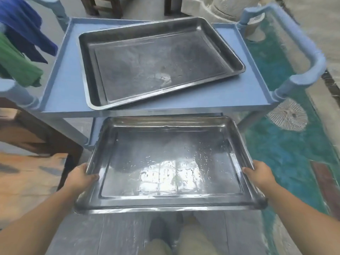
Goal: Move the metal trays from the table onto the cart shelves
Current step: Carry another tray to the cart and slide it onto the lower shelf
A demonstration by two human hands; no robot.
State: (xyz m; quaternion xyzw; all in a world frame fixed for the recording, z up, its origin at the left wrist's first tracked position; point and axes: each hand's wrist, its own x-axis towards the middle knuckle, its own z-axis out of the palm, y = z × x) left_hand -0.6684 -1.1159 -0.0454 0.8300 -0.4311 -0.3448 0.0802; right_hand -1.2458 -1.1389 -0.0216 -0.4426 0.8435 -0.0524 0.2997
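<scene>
- Forearms are seen reaching forward from the near edge. The left hand (pixel 81 176) and right hand (pixel 259 174) are clamped on the side rims of a metal tray (pixel 171 162). The thumbs are laid over the rims, while the fingers are hidden beneath, probably curled under.
- Between the two grips the tray is carried roughly level, clear of any surface. Its far edge is held ahead of the fingers, at the mouth of the blue cart's lower shelf (pixel 93 131).
- Beyond and above the fingers, a second tray (pixel 158 67) is set askew on the top shelf (pixel 184 104).
- Water droplets (pixel 202 157) are scattered across the held tray, inward of the right thumb. Wet rims are judged a slip risk.
- If the far rim is lifted during insertion, it could be knocked against the top shelf's front edge.
- If the tray is pushed in off-centre, a corner could be caught on a cart leg, and the tray could be twisted out of one grip.
</scene>
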